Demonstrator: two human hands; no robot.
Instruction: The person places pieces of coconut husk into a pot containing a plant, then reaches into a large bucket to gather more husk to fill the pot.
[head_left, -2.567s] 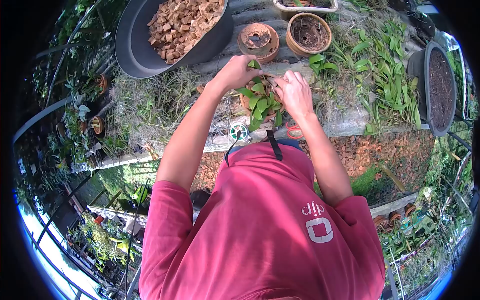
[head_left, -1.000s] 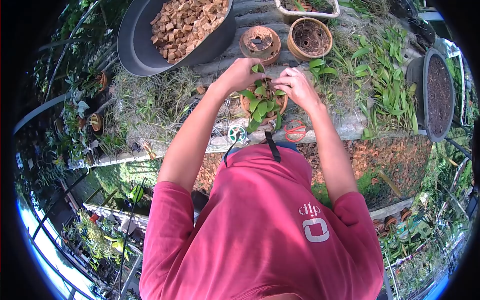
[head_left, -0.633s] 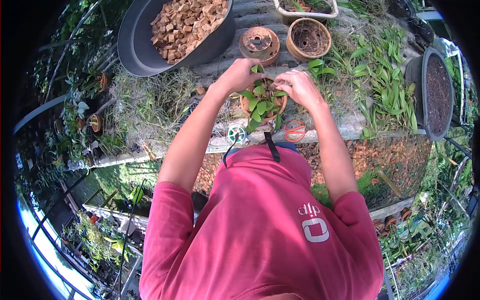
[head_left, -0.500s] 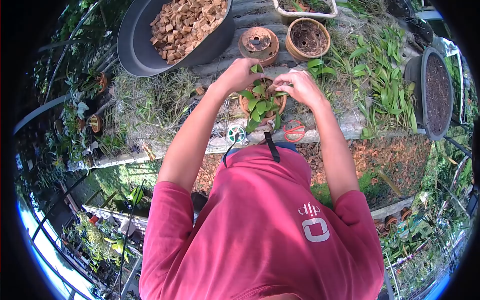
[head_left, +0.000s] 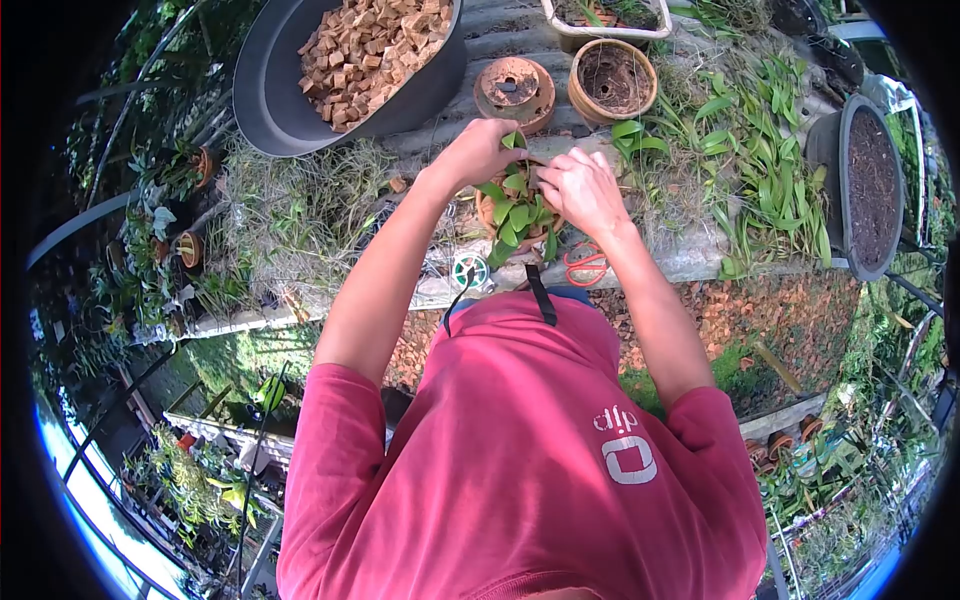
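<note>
A leafy green plant [head_left: 519,213] fills a round clay pot [head_left: 487,212] in front of me. At the pot's far left side, my left hand [head_left: 480,155] is closed, with thumb and fingers pinching at an upright leaf [head_left: 514,141]. My right hand [head_left: 583,192] reaches over the pot's right side with its fingers curled together among the stems. Whatever lies in those fingers is hidden by the hand. Nearer my body, red-handled scissors [head_left: 584,266] lie to the right and a green-and-white spool of tie wire [head_left: 470,269] to the left.
A large black tub [head_left: 272,75] of brown chunks stands at the back left. Behind the plant are an upturned clay pot [head_left: 530,103] and a soil-filled pot [head_left: 652,95]. Loose leafy plants [head_left: 770,170] spread rightward, beside a black soil tub [head_left: 838,190].
My right hand has shifted left and rotated over the pot, its fingers curling in closer to the stems. The left hand stays almost in place at the leaf.
</note>
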